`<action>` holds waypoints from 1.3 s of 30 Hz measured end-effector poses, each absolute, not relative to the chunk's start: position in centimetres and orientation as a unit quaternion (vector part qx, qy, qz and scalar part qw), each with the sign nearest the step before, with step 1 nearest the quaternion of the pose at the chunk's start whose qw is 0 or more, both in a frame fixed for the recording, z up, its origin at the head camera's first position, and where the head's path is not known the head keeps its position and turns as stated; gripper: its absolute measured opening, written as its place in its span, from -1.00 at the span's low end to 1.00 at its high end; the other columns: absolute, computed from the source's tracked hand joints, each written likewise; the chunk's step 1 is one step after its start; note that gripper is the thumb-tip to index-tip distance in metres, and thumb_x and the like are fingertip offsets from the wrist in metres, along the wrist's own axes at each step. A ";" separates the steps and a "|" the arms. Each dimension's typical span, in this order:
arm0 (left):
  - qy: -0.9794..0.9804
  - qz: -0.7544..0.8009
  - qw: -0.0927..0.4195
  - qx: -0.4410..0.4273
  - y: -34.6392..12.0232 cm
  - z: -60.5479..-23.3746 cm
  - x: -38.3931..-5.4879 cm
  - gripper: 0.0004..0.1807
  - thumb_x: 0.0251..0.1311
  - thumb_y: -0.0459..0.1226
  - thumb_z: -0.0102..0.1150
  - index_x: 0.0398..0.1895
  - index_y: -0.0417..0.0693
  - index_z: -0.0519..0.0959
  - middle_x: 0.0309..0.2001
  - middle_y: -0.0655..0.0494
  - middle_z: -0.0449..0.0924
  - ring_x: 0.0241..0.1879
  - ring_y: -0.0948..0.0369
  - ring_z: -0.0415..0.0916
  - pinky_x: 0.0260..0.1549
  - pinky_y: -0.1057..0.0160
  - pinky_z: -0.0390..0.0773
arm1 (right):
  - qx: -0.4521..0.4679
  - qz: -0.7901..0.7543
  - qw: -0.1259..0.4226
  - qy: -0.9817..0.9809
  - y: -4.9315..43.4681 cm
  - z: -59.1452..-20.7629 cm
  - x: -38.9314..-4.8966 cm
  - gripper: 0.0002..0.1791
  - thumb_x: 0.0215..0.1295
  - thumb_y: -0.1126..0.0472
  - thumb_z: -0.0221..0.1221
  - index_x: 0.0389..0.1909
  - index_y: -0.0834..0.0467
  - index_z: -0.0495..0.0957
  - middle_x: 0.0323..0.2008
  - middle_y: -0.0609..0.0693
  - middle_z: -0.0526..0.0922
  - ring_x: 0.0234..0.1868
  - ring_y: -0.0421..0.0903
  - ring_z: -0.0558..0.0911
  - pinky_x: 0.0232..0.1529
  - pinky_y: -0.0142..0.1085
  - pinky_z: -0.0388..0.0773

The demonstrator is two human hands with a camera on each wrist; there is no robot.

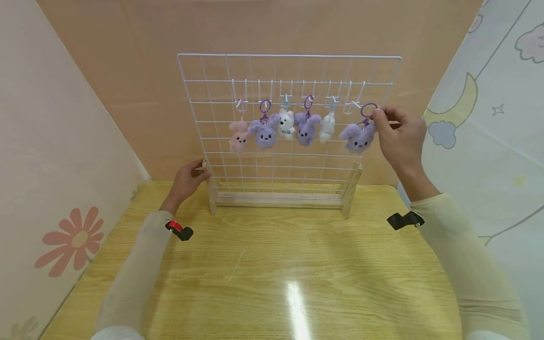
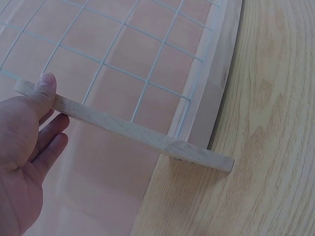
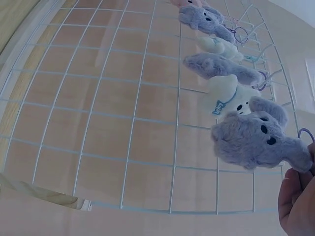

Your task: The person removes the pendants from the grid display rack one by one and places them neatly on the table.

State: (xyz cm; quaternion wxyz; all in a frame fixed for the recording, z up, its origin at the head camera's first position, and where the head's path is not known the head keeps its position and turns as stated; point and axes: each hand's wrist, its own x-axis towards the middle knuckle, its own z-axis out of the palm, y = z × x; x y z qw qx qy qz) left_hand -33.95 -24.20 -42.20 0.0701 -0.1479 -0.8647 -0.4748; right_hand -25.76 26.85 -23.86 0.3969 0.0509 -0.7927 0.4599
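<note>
My right hand point(image 1: 401, 134) pinches the purple ring of a lavender plush bunny keychain point(image 1: 359, 138) at the right end of the row. The plush dangles below the ring, right by the last white hook point(image 1: 350, 105) on the wire grid point(image 1: 272, 163). In the right wrist view the same plush bunny point(image 3: 251, 137) overlaps a white plush dog point(image 3: 224, 96). My left hand point(image 1: 187, 182) grips the top of the grid stand's left wooden upright point(image 2: 113, 125), thumb on one side and fingers on the other.
More plush keychains hang on hooks: a pink one point(image 1: 239, 136), two lavender bunnies point(image 1: 307, 127) and two white ones point(image 1: 286, 123). The grid stands on a wooden base point(image 1: 278, 200) at the back of the wood-grain table point(image 1: 263, 264). Decorated walls flank both sides.
</note>
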 end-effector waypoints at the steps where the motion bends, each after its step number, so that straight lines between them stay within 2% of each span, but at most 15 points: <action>1: -0.865 -0.475 0.070 -0.147 -24.2 -42.2 -34.0 -0.29 0.47 -0.11 0.19 0.54 -0.23 0.25 0.36 -0.29 0.43 0.26 -0.20 0.51 0.17 -0.22 0.55 | 0.053 0.460 0.400 -0.791 26.9 -23.9 -25.7 -0.74 0.42 0.06 0.26 -0.25 0.19 0.75 -0.37 -0.26 0.70 -0.34 -0.31 0.64 -0.31 -0.53 0.53; 4: -0.864 -0.477 0.067 -0.145 -24.2 -42.1 -34.0 -0.28 0.47 -0.11 0.20 0.55 -0.24 0.24 0.37 -0.30 0.42 0.26 -0.21 0.51 0.17 -0.22 0.55 | 0.054 0.459 0.405 -0.789 27.0 -24.2 -25.3 -0.77 0.41 0.09 0.27 -0.26 0.18 0.76 -0.34 -0.20 0.73 -0.33 -0.31 0.65 -0.31 -0.54 0.54; 8: -0.865 -0.477 0.064 -0.143 -24.2 -42.1 -34.0 -0.29 0.47 -0.12 0.19 0.55 -0.24 0.24 0.40 -0.29 0.39 0.28 -0.21 0.49 0.17 -0.22 0.54 | 0.050 0.456 0.397 -0.795 27.2 -24.8 -24.7 -0.72 0.42 0.08 0.27 -0.22 0.26 0.74 -0.35 -0.23 0.71 -0.36 -0.32 0.65 -0.33 -0.56 0.54; 14: -0.862 -0.482 0.061 -0.144 -24.3 -42.2 -34.1 -0.30 0.47 -0.13 0.20 0.55 -0.23 0.25 0.40 -0.28 0.38 0.28 -0.21 0.49 0.19 -0.23 0.53 | 0.053 0.453 0.391 -0.799 27.3 -25.7 -23.7 -0.71 0.42 0.07 0.26 -0.24 0.25 0.74 -0.34 -0.20 0.71 -0.38 -0.31 0.64 -0.31 -0.57 0.55; 26: -0.861 -0.479 0.072 -0.156 -24.3 -42.3 -34.1 -0.32 0.47 -0.12 0.19 0.53 -0.21 0.28 0.36 -0.27 0.44 0.25 -0.20 0.52 0.16 -0.22 0.55 | 0.047 0.445 0.376 -0.811 27.7 -28.3 -22.3 -0.70 0.41 0.14 0.29 -0.23 0.35 0.72 -0.44 -0.49 0.61 -0.41 -0.45 0.62 -0.33 -0.63 0.51; 32: -0.862 -0.476 0.077 -0.159 -24.2 -42.3 -34.1 -0.33 0.46 -0.13 0.21 0.52 -0.20 0.30 0.36 -0.27 0.44 0.23 -0.19 0.54 0.14 -0.21 0.57 | 0.053 0.439 0.361 -0.821 28.0 -30.4 -21.5 -0.76 0.41 0.20 0.29 -0.22 0.35 0.73 -0.42 -0.52 0.59 -0.41 -0.49 0.61 -0.38 -0.66 0.50; 39: -0.863 -0.474 0.079 -0.155 -24.3 -42.2 -34.0 -0.33 0.46 -0.13 0.21 0.52 -0.22 0.31 0.38 -0.27 0.42 0.22 -0.19 0.55 0.14 -0.20 0.57 | 0.060 0.442 0.341 -0.827 28.0 -32.3 -20.1 -0.75 0.42 0.18 0.30 -0.21 0.33 0.74 -0.38 -0.50 0.61 -0.38 -0.49 0.63 -0.38 -0.66 0.52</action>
